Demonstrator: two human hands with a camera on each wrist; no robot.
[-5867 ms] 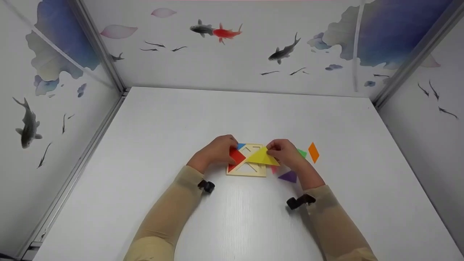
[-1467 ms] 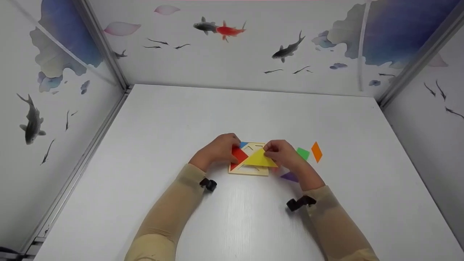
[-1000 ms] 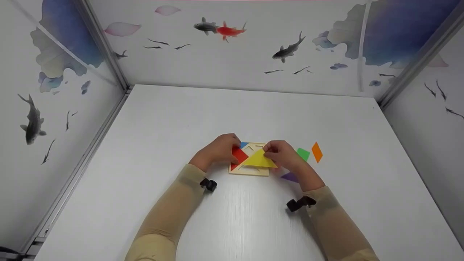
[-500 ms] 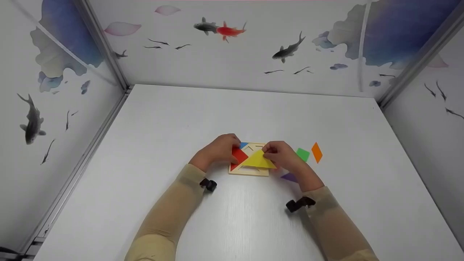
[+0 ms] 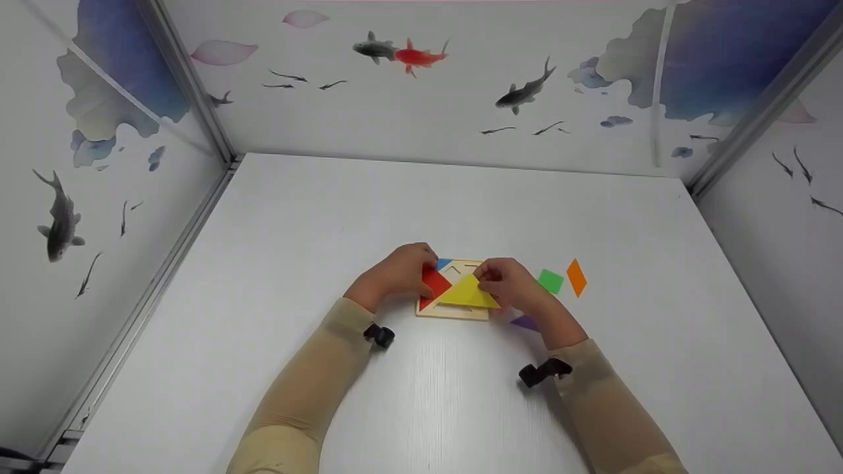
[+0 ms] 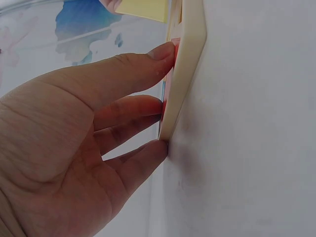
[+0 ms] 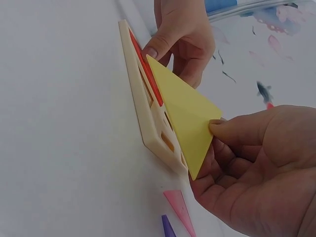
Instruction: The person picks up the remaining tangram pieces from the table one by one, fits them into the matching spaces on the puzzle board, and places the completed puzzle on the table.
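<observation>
Mid-frame, the right hand [image 5: 514, 283] pinches a yellow triangle [image 5: 468, 295] slanting over the wooden board [image 5: 454, 316]. The left hand [image 5: 397, 271], fingers bent and spread, holds the board's left side, thumb on a red piece [image 5: 435, 282].

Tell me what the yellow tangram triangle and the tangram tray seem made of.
Yellow tangram triangle: perhaps plastic or painted wood, with a smooth, matt, evenly coloured face and no visible grain.
Tangram tray: likely plain, matt wood, judging by its pale cream-tan colour, though no clear grain confirms it.
</observation>
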